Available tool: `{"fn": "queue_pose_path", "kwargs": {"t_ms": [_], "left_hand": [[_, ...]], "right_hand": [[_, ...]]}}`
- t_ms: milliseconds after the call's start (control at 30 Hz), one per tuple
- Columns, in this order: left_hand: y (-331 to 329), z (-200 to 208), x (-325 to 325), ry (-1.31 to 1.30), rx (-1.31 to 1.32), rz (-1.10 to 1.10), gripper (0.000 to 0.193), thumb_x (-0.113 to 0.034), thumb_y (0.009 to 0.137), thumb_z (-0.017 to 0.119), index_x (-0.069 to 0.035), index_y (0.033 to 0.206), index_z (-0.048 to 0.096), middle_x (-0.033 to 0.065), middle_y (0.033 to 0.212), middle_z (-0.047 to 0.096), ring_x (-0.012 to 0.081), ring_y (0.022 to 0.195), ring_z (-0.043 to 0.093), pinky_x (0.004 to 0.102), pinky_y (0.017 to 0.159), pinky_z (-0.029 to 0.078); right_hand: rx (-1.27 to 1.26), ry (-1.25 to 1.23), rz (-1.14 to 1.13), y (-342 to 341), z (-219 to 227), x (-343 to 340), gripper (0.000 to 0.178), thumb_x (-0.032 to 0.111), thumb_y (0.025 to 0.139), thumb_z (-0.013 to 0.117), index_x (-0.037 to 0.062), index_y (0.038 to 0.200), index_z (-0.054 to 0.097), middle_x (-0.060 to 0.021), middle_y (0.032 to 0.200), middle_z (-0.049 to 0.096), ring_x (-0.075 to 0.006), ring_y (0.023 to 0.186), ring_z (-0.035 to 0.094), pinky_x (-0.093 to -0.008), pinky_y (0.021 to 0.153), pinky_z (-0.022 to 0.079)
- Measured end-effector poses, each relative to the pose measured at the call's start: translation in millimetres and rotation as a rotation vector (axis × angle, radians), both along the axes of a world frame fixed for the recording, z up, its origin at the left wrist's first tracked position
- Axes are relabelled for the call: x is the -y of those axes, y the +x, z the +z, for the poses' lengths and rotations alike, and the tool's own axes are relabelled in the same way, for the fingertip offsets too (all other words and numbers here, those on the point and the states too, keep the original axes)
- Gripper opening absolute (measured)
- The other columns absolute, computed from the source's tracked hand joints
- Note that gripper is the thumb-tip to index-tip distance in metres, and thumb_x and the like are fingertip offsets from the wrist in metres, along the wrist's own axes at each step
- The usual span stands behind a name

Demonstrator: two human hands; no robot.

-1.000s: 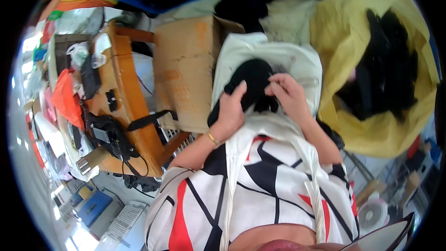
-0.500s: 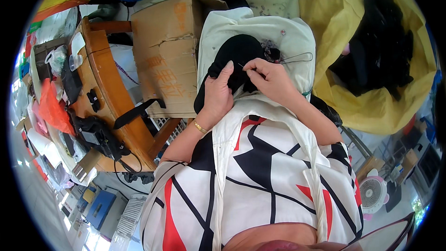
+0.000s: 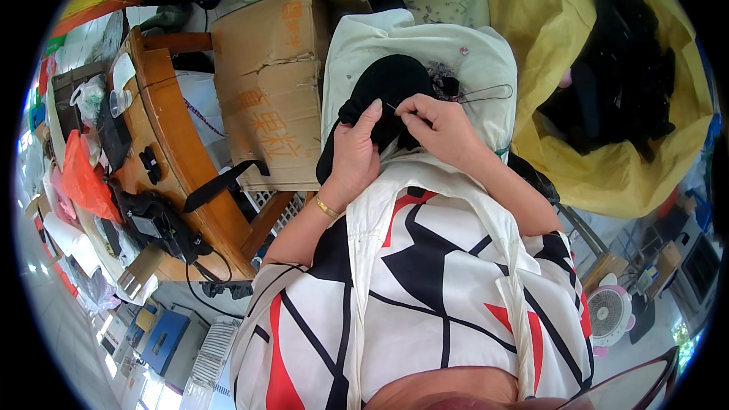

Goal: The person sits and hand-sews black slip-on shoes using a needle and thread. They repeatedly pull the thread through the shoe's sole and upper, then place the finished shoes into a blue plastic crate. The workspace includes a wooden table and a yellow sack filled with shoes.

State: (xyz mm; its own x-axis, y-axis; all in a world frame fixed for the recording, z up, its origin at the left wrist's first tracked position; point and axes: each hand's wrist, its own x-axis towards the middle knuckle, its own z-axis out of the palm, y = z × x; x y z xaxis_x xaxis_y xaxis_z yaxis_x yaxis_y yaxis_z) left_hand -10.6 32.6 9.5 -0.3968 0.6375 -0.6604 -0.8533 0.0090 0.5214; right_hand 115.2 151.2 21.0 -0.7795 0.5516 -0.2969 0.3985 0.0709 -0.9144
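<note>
Head view: black fabric piece (image 3: 387, 95) lying on cream cloth (image 3: 425, 45), just right of cardboard box (image 3: 269, 83). Left hand (image 3: 357, 153) fingers clenched on lower edge of black fabric piece. Right hand (image 3: 440, 127) fingers pinched at same fabric, beside thin wire loop (image 3: 486, 93). Yellow bag (image 3: 577, 68) farther right of box.

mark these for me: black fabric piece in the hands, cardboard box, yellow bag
black fabric piece (image 3: 391, 83): head view, on its rounded top above the fingers.
cardboard box (image 3: 266, 83): head view, on the middle of its upper face.
yellow bag (image 3: 531, 30): head view, on its bare left wall.
</note>
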Motion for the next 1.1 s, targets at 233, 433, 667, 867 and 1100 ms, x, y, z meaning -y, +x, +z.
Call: {"fn": "queue_pose_path", "kwargs": {"t_ms": [233, 433, 667, 867, 1100], "left_hand": [[-1.0, -2.2, 1.3, -0.012, 0.004, -0.01, 0.023, -0.014, 0.093, 0.069, -0.005, 0.114, 0.067, 0.0035, 0.108, 0.07, 0.0124, 0.097, 0.065, 0.0285, 0.087, 0.051], [-2.2, -3.1, 1.6, -0.032, 0.008, -0.016, 0.023, -0.015, 0.093, 0.069, -0.005, 0.114, 0.067, 0.0036, 0.109, 0.07, 0.0122, 0.096, 0.064, 0.0282, 0.087, 0.051], [-1.6, -0.1, 0.8, -0.003, -0.003, -0.028, 0.025, -0.015, 0.093, 0.069, -0.005, 0.115, 0.067, 0.0036, 0.109, 0.069, 0.0119, 0.097, 0.064, 0.0281, 0.088, 0.05], [0.7, -0.2, 0.5, 0.002, -0.003, -0.025, 0.026, -0.013, 0.092, 0.07, -0.003, 0.115, 0.066, 0.0034, 0.11, 0.069, 0.012, 0.098, 0.064, 0.0284, 0.089, 0.05], [7.3, 1.4, 0.2, 0.004, -0.087, -0.026, 0.023, -0.01, 0.092, 0.069, -0.002, 0.112, 0.068, 0.0032, 0.108, 0.07, 0.0111, 0.097, 0.064, 0.0277, 0.089, 0.049]], "right_hand": [[0.023, -0.015, 0.006, -0.7, 2.3, -0.4, 0.014, 0.01, 0.09, 0.06, 0.0023, 0.1, 0.066, -0.013, 0.068, 0.062, -0.0197, 0.056, 0.057, -0.0316, 0.057, 0.048], [0.0, -0.011, 0.004, -0.8, 2.5, -0.1, 0.014, 0.01, 0.09, 0.06, 0.0019, 0.1, 0.066, -0.0137, 0.069, 0.062, -0.0208, 0.056, 0.057, -0.0319, 0.057, 0.048], [0.001, -0.028, 0.006, -0.5, 3.4, -0.9, 0.014, 0.009, 0.089, 0.06, 0.0012, 0.099, 0.065, -0.0128, 0.07, 0.063, -0.0188, 0.057, 0.057, -0.0313, 0.058, 0.048], [0.082, -0.203, 0.015, -1.7, 2.0, -8.6, 0.014, 0.01, 0.089, 0.061, 0.0003, 0.098, 0.065, -0.0067, 0.068, 0.063, -0.0106, 0.058, 0.055, -0.0286, 0.056, 0.046], [0.074, -0.319, -0.009, -7.8, -1.3, -6.1, 0.012, 0.012, 0.092, 0.061, 0.0001, 0.095, 0.062, -0.0043, 0.069, 0.062, -0.0083, 0.06, 0.053, -0.0275, 0.057, 0.046]]}}
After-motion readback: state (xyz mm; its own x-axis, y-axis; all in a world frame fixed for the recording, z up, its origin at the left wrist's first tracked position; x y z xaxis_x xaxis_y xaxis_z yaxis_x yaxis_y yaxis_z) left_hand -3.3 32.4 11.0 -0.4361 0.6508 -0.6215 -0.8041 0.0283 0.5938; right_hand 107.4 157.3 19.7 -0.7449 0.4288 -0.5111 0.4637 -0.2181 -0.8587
